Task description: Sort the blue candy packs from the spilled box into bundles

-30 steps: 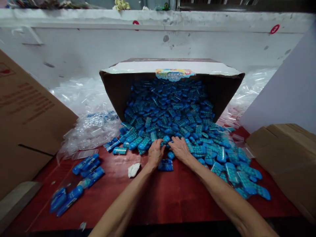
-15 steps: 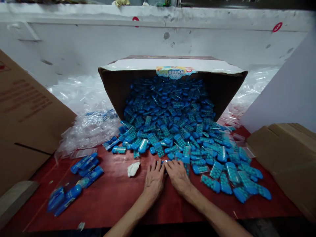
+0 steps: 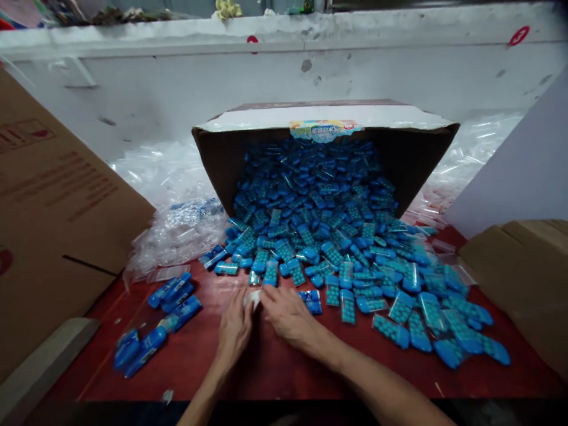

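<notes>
A small white wad (image 3: 252, 299), perhaps tissue or cloth, lies between my hands on the red tabletop. My left hand (image 3: 234, 324) is closed around its left side, thumb and fingers against it. At its right edge, my right hand (image 3: 288, 315) has bent fingers held close together. Whether those fingertips grip anything is hidden. Just right of that hand lies a flat blue printed wrapper (image 3: 312, 301). Clear, blue-capped packs of turquoise beads or candies (image 3: 347, 306) lie beyond and to the right. One such pack (image 3: 271, 273) is right above my right fingertips.
An open carton (image 3: 213, 165) on its side spills many packs onto the table (image 3: 284, 378). Several blue-wrapped packs (image 3: 178, 312) lie at left. Clear plastic pieces (image 3: 177, 236) are heaped behind them. Brown cardboard boxes stand left (image 3: 66, 195) and right (image 3: 515, 284).
Both hands have moved left from the blue wrapper to the white wad. The wrapper now lies uncovered. The whole view has shifted slightly.
</notes>
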A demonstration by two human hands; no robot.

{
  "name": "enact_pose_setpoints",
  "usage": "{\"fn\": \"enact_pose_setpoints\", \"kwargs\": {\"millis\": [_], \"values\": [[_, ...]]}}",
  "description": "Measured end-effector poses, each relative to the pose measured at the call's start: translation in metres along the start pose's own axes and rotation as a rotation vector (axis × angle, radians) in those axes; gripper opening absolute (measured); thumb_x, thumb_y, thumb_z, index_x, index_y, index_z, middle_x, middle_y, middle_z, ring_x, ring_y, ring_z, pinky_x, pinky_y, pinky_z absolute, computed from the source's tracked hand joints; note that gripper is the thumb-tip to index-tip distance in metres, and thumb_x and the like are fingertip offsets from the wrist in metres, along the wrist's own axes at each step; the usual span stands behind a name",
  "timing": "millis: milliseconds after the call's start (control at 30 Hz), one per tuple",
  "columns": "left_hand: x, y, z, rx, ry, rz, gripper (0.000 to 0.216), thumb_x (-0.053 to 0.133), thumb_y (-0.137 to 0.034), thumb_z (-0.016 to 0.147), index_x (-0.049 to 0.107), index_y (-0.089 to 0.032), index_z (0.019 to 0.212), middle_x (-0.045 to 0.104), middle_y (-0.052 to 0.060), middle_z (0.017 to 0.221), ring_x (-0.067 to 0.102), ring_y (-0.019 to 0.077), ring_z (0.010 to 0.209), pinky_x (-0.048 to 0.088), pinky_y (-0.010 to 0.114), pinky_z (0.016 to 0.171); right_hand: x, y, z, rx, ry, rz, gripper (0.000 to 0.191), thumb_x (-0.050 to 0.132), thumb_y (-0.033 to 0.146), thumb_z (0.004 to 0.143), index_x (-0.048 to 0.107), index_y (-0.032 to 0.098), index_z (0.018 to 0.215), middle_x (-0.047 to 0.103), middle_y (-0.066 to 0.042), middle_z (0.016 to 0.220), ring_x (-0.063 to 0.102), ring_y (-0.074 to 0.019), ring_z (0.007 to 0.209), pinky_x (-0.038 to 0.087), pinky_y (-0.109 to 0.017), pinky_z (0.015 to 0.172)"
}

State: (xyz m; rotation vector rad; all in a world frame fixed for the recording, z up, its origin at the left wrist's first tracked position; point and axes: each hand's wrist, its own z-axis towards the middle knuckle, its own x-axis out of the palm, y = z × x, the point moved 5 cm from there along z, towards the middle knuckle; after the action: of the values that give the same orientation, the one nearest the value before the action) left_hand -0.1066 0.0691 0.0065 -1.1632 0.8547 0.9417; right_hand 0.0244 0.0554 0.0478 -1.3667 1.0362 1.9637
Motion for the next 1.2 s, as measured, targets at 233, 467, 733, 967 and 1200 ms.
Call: {"fn": "enact_pose_setpoints", "kwargs": {"millis": [233, 467, 733, 967, 1200], "values": [[0.021, 0.014, 0.008, 0.052, 0.161, 0.297, 0.043, 0.032, -0.022, 0.080, 0.045, -0.014, 0.120, 0.039, 0.015, 0.131, 0.026, 0.0327, 0.122, 0.024, 0.054, 0.093, 0.041, 0.008, 0.027, -0.047, -0.029, -0.008, 0.037, 0.033, 0.013, 0.085, 0.035, 0.010, 0.122, 0.043, -0.012, 0.125, 0.033, -0.0216, 0.116, 0.029, -0.042, 0.091], [0.008, -0.024, 0.012, -0.030, -0.046, 0.170, 0.038, 0.033, -0.019, 0.080, 0.051, -0.011, 0.112, 0.045, 0.017, 0.124, 0.034, 0.0306, 0.117, 0.031, 0.048, 0.089, -0.008, -0.033, -0.022, 0.212, -0.125, -0.078, 0.020, 0.038, 0.018, 0.085, 0.056, 0.022, 0.095, 0.058, -0.005, 0.098, 0.048, -0.0178, 0.087, 0.035, -0.029, 0.072], [0.005, -0.073, -0.012, 0.108, -0.082, -0.342, 0.026, 0.040, -0.024, 0.078, 0.059, -0.016, 0.095, 0.061, 0.010, 0.088, 0.056, 0.0205, 0.080, 0.042, 0.033, 0.074, 0.011, -0.073, -0.059, 0.428, -0.135, -0.173, 0.019, 0.042, 0.015, 0.084, 0.059, 0.021, 0.079, 0.060, -0.004, 0.081, 0.046, -0.0188, 0.079, 0.029, -0.031, 0.066], [0.016, -0.065, -0.014, -0.230, 0.064, -0.755, 0.023, 0.051, -0.031, 0.070, 0.063, -0.017, 0.082, 0.064, 0.004, 0.069, 0.056, 0.0155, 0.059, 0.042, 0.025, 0.056, 0.011, -0.077, -0.049, 0.374, -0.188, -0.139, 0.018, 0.044, 0.018, 0.083, 0.060, 0.022, 0.075, 0.059, -0.002, 0.075, 0.046, -0.0173, 0.075, 0.027, -0.029, 0.063], [0.038, -0.072, -0.021, -0.622, 0.243, -1.122, 0.057, 0.064, -0.039, 0.057, 0.048, -0.008, 0.103, 0.054, -0.004, 0.048, 0.038, 0.0063, 0.029, 0.026, 0.018, 0.029, -0.011, -0.069, -0.057, 0.360, -0.275, -0.119, 0.022, 0.042, 0.021, 0.085, 0.062, 0.022, 0.078, 0.058, -0.003, 0.076, 0.046, -0.0160, 0.075, 0.029, -0.028, 0.067]]}}
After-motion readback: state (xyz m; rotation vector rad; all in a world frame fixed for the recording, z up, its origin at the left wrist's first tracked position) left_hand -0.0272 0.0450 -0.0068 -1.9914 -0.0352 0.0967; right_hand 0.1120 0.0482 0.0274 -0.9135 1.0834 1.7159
